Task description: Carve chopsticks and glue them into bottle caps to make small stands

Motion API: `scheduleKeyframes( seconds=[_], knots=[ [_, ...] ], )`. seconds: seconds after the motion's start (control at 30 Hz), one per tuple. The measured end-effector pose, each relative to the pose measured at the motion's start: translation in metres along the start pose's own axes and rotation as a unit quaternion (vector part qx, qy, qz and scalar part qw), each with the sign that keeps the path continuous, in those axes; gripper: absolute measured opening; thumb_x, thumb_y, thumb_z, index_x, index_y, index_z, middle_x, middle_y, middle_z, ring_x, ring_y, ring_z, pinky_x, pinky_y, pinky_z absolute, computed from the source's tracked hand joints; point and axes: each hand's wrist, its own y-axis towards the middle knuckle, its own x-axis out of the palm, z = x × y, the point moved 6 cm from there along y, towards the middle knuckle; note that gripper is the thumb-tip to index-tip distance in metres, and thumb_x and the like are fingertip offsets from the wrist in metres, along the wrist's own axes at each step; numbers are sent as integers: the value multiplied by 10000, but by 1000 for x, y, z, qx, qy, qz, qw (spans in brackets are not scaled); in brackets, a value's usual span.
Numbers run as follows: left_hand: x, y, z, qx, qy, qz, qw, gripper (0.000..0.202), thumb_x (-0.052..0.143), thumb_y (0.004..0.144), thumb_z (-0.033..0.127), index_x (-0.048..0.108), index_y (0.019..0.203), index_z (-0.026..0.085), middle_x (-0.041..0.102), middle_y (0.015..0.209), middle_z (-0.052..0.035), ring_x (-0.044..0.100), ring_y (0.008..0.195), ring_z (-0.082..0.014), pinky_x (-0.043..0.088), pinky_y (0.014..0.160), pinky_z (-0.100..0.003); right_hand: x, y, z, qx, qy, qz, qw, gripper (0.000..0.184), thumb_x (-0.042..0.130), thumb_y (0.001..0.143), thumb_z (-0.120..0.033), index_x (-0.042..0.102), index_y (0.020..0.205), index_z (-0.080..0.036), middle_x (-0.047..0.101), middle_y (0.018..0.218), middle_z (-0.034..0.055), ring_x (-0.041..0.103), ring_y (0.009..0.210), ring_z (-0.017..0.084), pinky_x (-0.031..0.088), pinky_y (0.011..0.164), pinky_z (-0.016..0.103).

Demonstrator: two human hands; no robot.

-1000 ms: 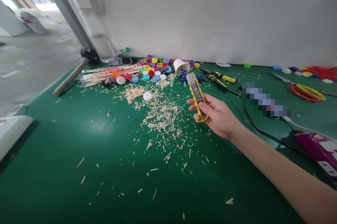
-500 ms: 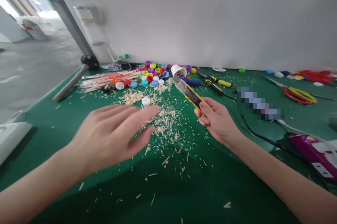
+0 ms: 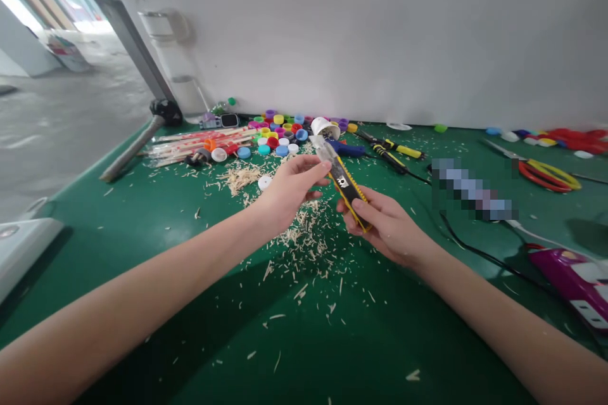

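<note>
The item under inspection is a utility knife (image 3: 350, 192) with a yellow and black body and a grey front end (image 3: 323, 148). It is held in the air above the green table (image 3: 142, 202), inclined, its front end directed away from the person and toward the left.

Right hand (image 3: 387, 224): the grip is clamped on the rear part of the body, thumb laid along the upper face and fingers wrapped beneath. Left hand (image 3: 294, 189): the grip is bent inward, with the thumb tip at the knife's left edge, near the front end. Whether it presses on the knife or merely lies alongside cannot be told.

Below the hands, pale wood shavings (image 3: 306, 234) are scattered. A white cap (image 3: 265, 183) lies just beside the left hand. Beyond the knife are a tipped white cup (image 3: 325, 128) and a blue tool (image 3: 349, 149).

Assessment: the knife is judged light, stiff and not readily broken in the body; the front end is presumed sharp, and any blade there thin and liable to snap. The ridged edge should resist slipping. The rear body is the sound place to take hold; fingers near the front should keep to the sides, clear of any cutting edge.
</note>
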Motion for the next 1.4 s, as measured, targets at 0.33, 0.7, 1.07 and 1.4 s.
scheduleKeyframes(
  seconds=[0.33, 0.7, 1.07, 1.4],
  knots=[
    [-6, -3, -16, 12, 15, -12, 1000, 268, 693, 786, 414, 595, 757, 166, 589, 823, -21, 545, 800, -122, 431, 667, -267, -5, 0, 5, -41, -101, 56, 993, 265, 566, 894, -413, 473, 777, -195, 412, 659, -58, 302, 489, 43, 193, 448, 254],
    [3, -12, -11, 48, 53, -4, 997, 241, 655, 808, 402, 621, 788, 165, 607, 853, -45, 550, 816, -139, 434, 672, -277, -11, -3, 8, -58, -132, 91, 985, 300, 580, 881, -466, 499, 777, -196, 383, 646, -60, 309, 498, 48, 207, 440, 250],
    [3, -11, 4, 80, 102, -36, 991, 206, 627, 837, 391, 634, 827, 186, 628, 837, -31, 564, 804, -132, 447, 704, -271, -3, 1, 5, -6, -44, -7, 999, 255, 592, 873, -455, 561, 881, -202, 519, 729, -26, 461, 558, 60, 358, 498, 222],
    [10, -11, -2, 81, 63, -57, 993, 270, 582, 861, 422, 633, 809, 162, 636, 850, -61, 570, 775, -141, 469, 732, -298, 4, -4, -5, 18, -11, -29, 999, 367, 598, 864, -339, 592, 1226, -276, 609, 1198, 86, 613, 956, 189, 509, 655, 285]
  ],
)
